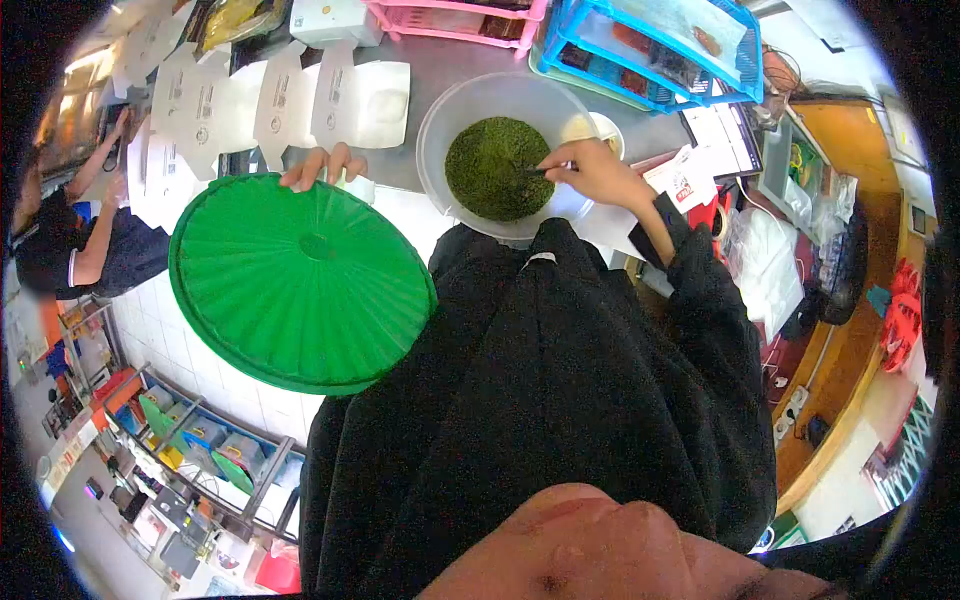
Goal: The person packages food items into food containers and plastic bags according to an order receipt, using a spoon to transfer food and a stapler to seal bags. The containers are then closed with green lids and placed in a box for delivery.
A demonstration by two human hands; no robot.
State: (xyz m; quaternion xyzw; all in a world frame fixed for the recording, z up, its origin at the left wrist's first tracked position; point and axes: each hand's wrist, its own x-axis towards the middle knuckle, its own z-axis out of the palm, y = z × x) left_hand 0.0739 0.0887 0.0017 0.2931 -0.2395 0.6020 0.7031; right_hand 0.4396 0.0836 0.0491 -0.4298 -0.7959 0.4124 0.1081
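Observation:
My left hand (325, 168) grips the rim of a large round green lid (300, 290), its fingers curled over the top edge. The lid hangs tilted, with its ribbed face showing. In front of my body is a translucent plastic tub (433, 150) holding finely crumbled dark green leaves (490, 160). My right hand (597, 172) is over the tub's right side, closed on a small dark utensil (535, 171). The utensil's tip reaches into the leaves, so its end is hidden.
Flattened white printed cartons (360, 105) overlap along the table on the left. Blue stacked trays (655, 50) and a pink basket (460, 22) stand at the back. A white round container (608, 130) sits right of the tub. Another person (95, 235) works at far left.

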